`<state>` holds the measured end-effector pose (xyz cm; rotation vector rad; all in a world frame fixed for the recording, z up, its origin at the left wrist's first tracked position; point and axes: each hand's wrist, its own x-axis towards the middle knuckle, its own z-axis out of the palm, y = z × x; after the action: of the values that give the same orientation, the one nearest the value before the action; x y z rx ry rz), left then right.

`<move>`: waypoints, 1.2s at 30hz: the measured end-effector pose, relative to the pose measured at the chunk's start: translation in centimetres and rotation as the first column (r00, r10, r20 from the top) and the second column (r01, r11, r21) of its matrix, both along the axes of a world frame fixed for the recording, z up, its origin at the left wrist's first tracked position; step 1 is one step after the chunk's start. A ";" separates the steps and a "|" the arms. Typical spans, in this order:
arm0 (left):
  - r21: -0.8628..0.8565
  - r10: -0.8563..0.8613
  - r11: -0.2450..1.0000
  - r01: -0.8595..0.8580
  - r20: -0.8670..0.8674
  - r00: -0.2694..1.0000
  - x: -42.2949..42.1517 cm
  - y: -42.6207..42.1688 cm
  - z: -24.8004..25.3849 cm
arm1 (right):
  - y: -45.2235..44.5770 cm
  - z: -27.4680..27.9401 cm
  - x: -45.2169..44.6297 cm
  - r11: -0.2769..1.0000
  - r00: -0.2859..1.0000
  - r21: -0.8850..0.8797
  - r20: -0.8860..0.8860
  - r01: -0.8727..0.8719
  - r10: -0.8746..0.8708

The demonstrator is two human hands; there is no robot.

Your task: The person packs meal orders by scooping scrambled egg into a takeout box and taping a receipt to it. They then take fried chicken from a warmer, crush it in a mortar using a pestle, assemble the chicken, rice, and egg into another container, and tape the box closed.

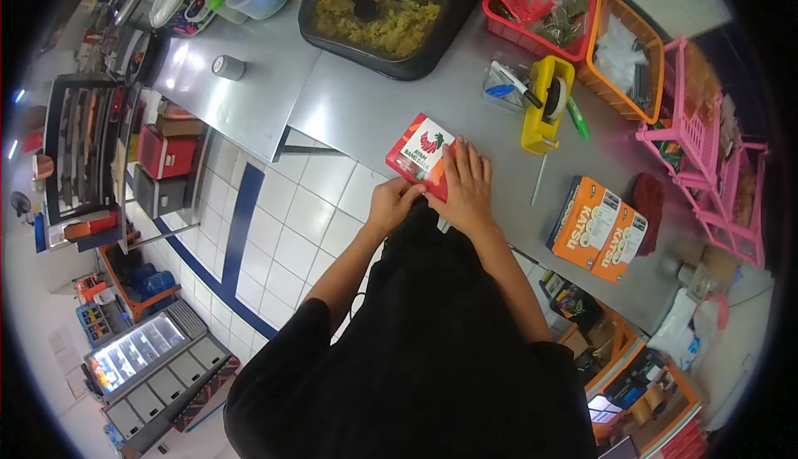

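Observation:
A red and white cardboard food box point(416, 145), printed "Ayam Bang Dava", lies at the near edge of the steel table with its lid side up. My left hand point(392, 206) has its fingers curled at the box's near left corner, the thumb pressed on the edge. Over the right side of the box lies my right hand point(467, 183), its fingers along that side and its thumb at the near edge, close to my left thumb. Both hands grip the box; its underside is hidden.
On the steel table point(349, 118) are a black tray of yellow food point(303, 22), a yellow tape dispenser point(540, 110), orange "Katsu" boxes point(597, 228), a red basket point(573, 43), an orange basket point(605, 68) and a pink rack point(706, 147). A small can point(228, 66) stands left.

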<state>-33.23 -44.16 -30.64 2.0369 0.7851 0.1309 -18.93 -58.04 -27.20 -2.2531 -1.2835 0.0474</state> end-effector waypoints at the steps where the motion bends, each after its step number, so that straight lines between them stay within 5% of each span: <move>1: -0.014 0.002 1.000 -0.002 0.004 1.000 0.0 0.6 -0.8 | 0.1 0.3 0.0 1.000 1.000 0.008 -0.006 -0.003 0.003; 3: 0.396 -0.199 0.912 0.106 0.202 0.959 0.4 1.8 -2.1 | 0.2 1.1 0.1 1.000 0.999 -0.029 -0.031 -0.009 0.008; 8: 0.487 -0.269 0.863 0.137 0.213 0.939 0.6 3.3 -2.4 | 1.8 1.9 -0.7 0.996 0.997 -0.059 -0.040 0.063 -0.066; 13: 0.499 -0.264 0.850 0.169 0.126 0.956 0.5 4.1 -2.7 | 3.8 1.0 -1.7 0.972 0.972 -0.132 0.156 0.195 -0.174; 15: 0.456 -0.243 0.883 0.111 0.242 0.939 0.8 4.1 -3.4 | 3.9 1.2 -1.7 0.971 0.971 -0.139 0.168 0.196 -0.172; 17: 0.485 -0.241 0.860 0.159 0.110 0.964 0.2 5.1 -2.7 | 4.1 0.8 -2.1 0.963 0.964 -0.141 0.169 0.229 -0.205; 20: 0.419 -0.145 0.905 0.075 0.136 0.980 -0.3 11.3 -0.8 | 3.7 0.2 -2.5 0.917 0.920 -0.167 0.227 0.361 -0.321; 21: 0.460 0.014 0.885 -0.066 0.116 0.993 -0.6 14.7 -0.3 | 3.4 0.3 -2.5 0.922 0.920 -0.151 0.228 0.357 -0.319; 23: 0.368 0.479 0.768 -0.525 0.214 0.851 -0.1 24.3 1.4 | 3.1 0.9 -2.4 0.843 0.890 -0.305 0.257 0.443 -0.376; 24: 0.426 0.565 0.621 -0.658 0.338 0.753 -0.5 30.4 1.3 | 3.1 0.9 -2.1 0.836 0.884 -0.304 0.258 0.457 -0.390; 26: 0.769 0.584 0.344 -0.538 0.274 0.764 -0.8 41.8 2.6 | 2.5 1.0 -2.2 0.783 0.857 -0.352 0.244 0.514 -0.453; 27: 0.696 0.562 0.538 -0.476 0.124 0.817 -1.5 47.5 2.8 | 2.3 1.2 -2.4 0.752 0.835 -0.363 0.251 0.550 -0.489; 28: 0.780 0.609 0.491 -0.388 0.011 0.793 -1.8 52.0 1.5 | 2.4 1.4 -2.1 0.752 0.833 -0.359 0.233 0.553 -0.501; 29: 0.764 0.571 0.583 -0.278 -0.141 0.809 -2.2 55.4 1.5 | 2.4 1.9 -1.8 0.741 0.824 -0.361 0.217 0.566 -0.523; 30: 0.767 0.446 0.627 -0.138 -0.208 0.871 -3.5 60.6 -1.3 | 2.6 2.6 -1.6 0.712 0.807 -0.390 0.190 0.584 -0.559; 31: 0.633 0.344 0.746 -0.205 -0.103 0.933 -4.1 63.3 -2.3 | 2.7 3.4 -1.3 0.678 0.786 -0.422 0.164 0.603 -0.597; 33: 0.478 0.403 0.796 -0.370 0.036 0.914 -2.4 59.4 1.2 | 1.6 3.6 -1.1 0.674 0.777 -0.414 0.153 0.611 -0.610; 35: 0.707 0.381 0.669 -0.227 -0.065 0.922 -1.5 55.5 2.7 | 0.6 4.1 -1.0 0.673 0.772 -0.463 0.040 0.577 -0.634; 36: 0.675 0.380 0.721 -0.155 -0.199 0.903 -1.1 52.5 4.0 | 0.5 4.7 -0.8 0.693 0.751 -0.465 -0.086 0.551 -0.654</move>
<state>-34.28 8.29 -26.60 2.6250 1.4077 0.2692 -19.73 -57.56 -22.46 -2.8234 -0.3505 0.3760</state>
